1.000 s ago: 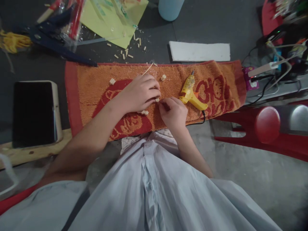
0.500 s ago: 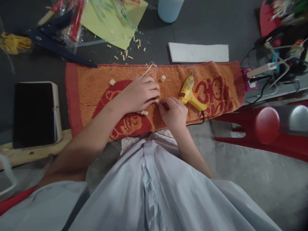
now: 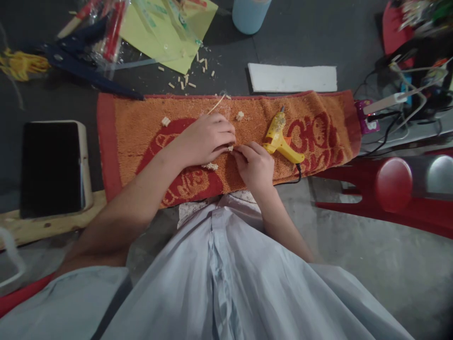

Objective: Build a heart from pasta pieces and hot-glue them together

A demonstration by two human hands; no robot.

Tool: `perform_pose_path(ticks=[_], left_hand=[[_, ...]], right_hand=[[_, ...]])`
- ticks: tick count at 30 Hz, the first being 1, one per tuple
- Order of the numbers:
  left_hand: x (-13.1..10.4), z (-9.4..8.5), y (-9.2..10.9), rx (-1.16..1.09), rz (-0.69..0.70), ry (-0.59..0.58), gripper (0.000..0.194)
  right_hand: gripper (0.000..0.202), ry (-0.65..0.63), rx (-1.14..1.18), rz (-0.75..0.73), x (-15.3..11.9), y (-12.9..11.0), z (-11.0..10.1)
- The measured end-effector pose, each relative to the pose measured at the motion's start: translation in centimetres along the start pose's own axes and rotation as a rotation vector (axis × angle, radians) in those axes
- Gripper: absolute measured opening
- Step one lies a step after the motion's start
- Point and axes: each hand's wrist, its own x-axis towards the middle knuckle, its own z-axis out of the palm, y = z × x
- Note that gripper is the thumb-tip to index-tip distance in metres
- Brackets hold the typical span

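Over the orange and red towel [image 3: 134,118], my left hand [image 3: 208,140] pinches a small pale wooden piece [image 3: 230,148] at its fingertips. My right hand [image 3: 255,165] is closed, its fingertips touching the right side of that piece. A pale cluster of bits [image 3: 211,166] lies just below my left hand. Two small pale blocks lie on the towel, one to the left [image 3: 165,122] and one above my hands [image 3: 239,115]. A thin stick [image 3: 216,104] pokes up behind my left fingers. The yellow glue gun [image 3: 279,139] rests right of my right hand.
A black-screened tablet [image 3: 51,169] lies at the left. Beyond the towel are dark blue cutters [image 3: 85,68], green paper [image 3: 191,33], wooden bits [image 3: 186,79], a white strip [image 3: 293,78] and a blue cup [image 3: 249,16]. Cables and a purple power block [image 3: 368,117] sit at the right.
My right hand has shifted very slightly left and up at the small piece. My left hand has hardly moved.
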Motion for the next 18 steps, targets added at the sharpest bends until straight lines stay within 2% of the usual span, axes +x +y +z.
perform_pose_path(ticks=[18], left_hand=[[0.00, 0.04, -0.01, -0.065, -0.033, -0.005, 0.021]], right_hand=[[0.024, -0.049, -0.012, -0.006, 0.19, 0.25, -0.20]])
